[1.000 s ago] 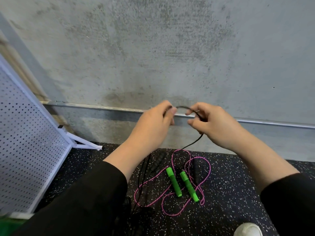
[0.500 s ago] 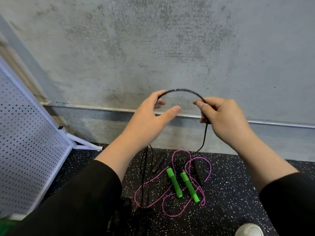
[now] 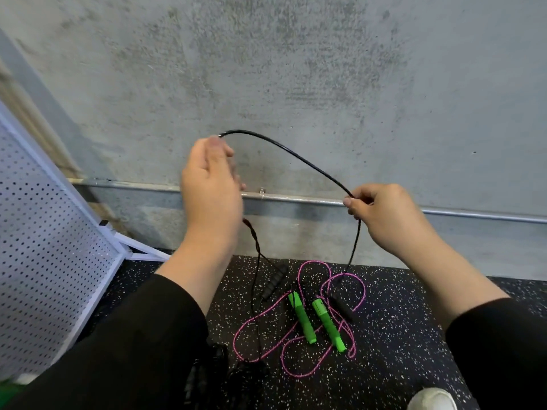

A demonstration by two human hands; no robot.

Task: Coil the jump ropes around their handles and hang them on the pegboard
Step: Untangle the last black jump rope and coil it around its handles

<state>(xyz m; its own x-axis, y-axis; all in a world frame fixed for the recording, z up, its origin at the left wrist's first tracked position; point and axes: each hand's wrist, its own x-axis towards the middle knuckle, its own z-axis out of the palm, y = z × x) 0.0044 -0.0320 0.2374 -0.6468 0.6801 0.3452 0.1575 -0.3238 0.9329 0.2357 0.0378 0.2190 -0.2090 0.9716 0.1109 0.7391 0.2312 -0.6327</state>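
Head view: black jump rope (image 3: pixel 296 156) arcs mid-frame, pinched by left hand (image 3: pixel 210 184) and right hand (image 3: pixel 381 214), handles on the floor (image 3: pixel 399 315). Step: gathering rope; next, coil it round its handles. Pegboard (image 3: pixel 44 247) at left.

Lighting's pretty even and soft here, daylight-ish, no harsh glare for you. Your left hand (image 3: pixel 210 184) is motion-blurred at the fingertips, the wall (image 3: pixel 296 69) looks sharp, and the pegboard (image 3: pixel 44 247) bends from wide-angle distortion at the edge.
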